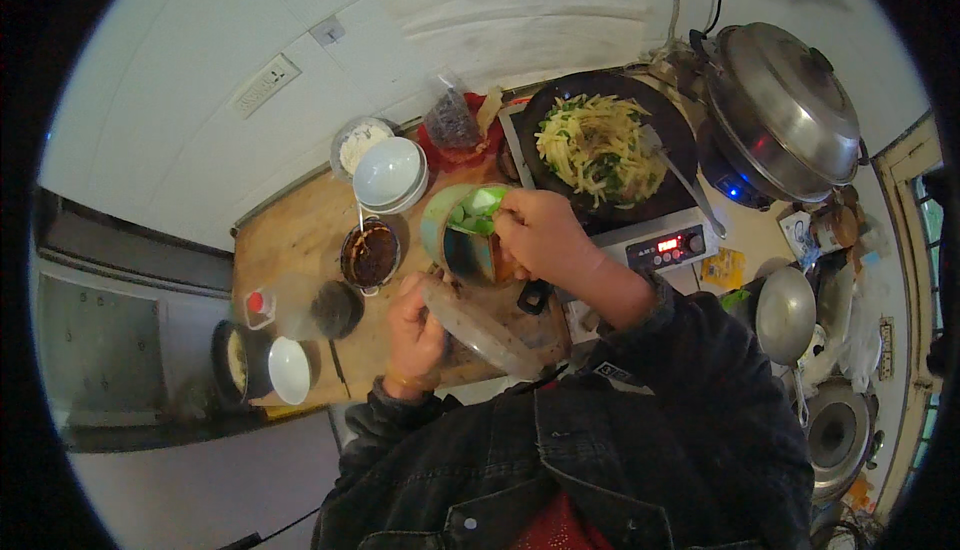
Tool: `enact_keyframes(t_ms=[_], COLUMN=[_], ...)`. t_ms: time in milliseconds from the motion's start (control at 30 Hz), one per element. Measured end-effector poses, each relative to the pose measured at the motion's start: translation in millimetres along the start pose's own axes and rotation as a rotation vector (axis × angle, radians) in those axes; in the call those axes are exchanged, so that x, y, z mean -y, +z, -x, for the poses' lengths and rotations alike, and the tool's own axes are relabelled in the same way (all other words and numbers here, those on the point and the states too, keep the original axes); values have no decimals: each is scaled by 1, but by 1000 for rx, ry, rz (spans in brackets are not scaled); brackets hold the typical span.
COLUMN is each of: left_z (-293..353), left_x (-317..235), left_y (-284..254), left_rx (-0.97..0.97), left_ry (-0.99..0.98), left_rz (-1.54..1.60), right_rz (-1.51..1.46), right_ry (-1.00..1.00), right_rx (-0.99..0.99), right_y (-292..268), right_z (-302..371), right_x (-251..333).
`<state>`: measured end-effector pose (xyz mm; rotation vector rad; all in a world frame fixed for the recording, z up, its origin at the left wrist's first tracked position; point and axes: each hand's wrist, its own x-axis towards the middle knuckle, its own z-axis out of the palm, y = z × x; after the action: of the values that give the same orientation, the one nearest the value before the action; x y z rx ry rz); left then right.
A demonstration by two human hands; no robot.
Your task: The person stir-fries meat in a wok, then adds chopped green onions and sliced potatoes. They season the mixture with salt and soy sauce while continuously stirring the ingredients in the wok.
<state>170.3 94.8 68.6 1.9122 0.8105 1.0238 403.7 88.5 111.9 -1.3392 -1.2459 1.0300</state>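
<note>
My left hand [412, 338] is closed on the rim of a round translucent lid [482, 332], which it holds tilted above the counter's front edge. With fingers pinched, my right hand [545, 235] grips a small bright green packet-like thing [478, 210] at the mouth of a round pale-green canister [434, 222]. The canister's inside shows blue and orange-brown parts; its contents are partly hidden by my right hand. Beyond that hand, a dark wok [545, 172] of pale strips and green pieces sits on an induction cooker [665, 247], with a spatula [690, 190] resting in it.
Left of the canister are a pot of dark sauce [370, 256] with a spoon, stacked white bowls [390, 172] and a bowl of white powder [362, 142]. A red bag [455, 140] lies behind. A large lidded steel pot [785, 110] stands far right. A white bowl [289, 370] sits near left.
</note>
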Motion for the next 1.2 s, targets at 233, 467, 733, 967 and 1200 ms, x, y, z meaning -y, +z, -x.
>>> enact_keyframes(t_ms=[233,467,733,967,1200], left_z=[-6,-5,-5,6,17], left_x=[0,9,33,32,29], left_y=[6,5,2,6,7], left_rx=[-87,-154,-243,-245,-303], left_ry=[-164,-265,-434,-428,-494], left_rz=[162,254,473,457,482], right_rz=[-55,-102,170,54,-95], right_ry=[118,243,112,242,260], right_rx=[-14,9,-367,-472,-341], right_y=[-9,-38,-120,-171,-154], right_z=[-3,0,-1,-24,-9], right_x=[1,8,-15,-59,-15])
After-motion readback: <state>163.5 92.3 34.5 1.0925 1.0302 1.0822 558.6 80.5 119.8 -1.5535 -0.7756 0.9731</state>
